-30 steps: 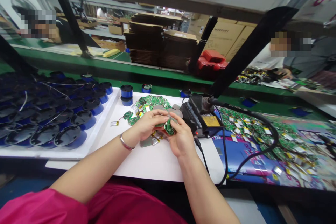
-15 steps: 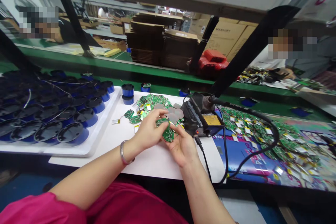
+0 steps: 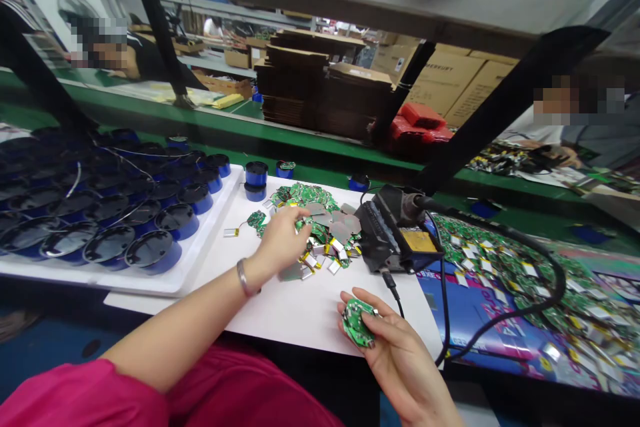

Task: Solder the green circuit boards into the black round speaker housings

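Note:
My right hand is near the front edge of the white sheet, fingers and thumb closed round green circuit boards that look stacked. Farther forward, my left hand reaches into the pile, its thumb and fingers pinching a green circuit board that they partly cover. Around it lie more boards, flat grey discs and small silver batteries with yellow ends. One battery lies apart at the left, wired to a board.
A white tray of blue-black round housings stands at left. A black soldering-iron stand with a yellow sponge and looping cable is at right. Beyond lie many boards with batteries. Two co-workers sit across the bench.
My hands have separated. The right hand has come back toward me and to the right with the boards; the left has stayed over the pile. The view has shifted slightly.

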A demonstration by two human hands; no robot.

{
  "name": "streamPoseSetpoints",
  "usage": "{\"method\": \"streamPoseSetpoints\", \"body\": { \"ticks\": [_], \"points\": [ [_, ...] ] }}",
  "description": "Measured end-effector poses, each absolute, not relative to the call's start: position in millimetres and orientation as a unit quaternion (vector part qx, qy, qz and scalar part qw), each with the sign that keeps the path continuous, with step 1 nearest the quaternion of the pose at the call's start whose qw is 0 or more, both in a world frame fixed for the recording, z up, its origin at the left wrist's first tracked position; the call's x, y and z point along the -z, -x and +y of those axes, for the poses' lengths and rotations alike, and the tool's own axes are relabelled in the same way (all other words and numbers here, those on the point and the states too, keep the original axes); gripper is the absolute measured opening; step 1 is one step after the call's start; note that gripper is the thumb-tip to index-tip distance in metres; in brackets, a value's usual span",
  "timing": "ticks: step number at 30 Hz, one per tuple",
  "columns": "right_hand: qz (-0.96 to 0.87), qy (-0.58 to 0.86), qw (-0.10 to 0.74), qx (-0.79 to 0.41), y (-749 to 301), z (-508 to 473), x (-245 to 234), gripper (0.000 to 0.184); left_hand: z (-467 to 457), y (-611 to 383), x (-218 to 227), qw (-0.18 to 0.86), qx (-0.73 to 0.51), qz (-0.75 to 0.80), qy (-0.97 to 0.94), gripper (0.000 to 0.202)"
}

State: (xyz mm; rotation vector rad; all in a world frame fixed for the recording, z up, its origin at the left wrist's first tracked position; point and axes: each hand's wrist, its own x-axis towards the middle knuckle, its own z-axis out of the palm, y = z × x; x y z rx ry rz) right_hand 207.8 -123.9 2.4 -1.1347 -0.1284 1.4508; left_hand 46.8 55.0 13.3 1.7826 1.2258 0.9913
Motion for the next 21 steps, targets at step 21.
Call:
{"method": "streamPoseSetpoints", "body": {
  "ticks": [21],
  "points": [
    [-0.118, 0.509, 0.586, -0.619, -218, -155, -13, 0.051, 174, -86, -86, 0.469, -0.322, 0.444, -0.692, 0.018]
  ]
}}
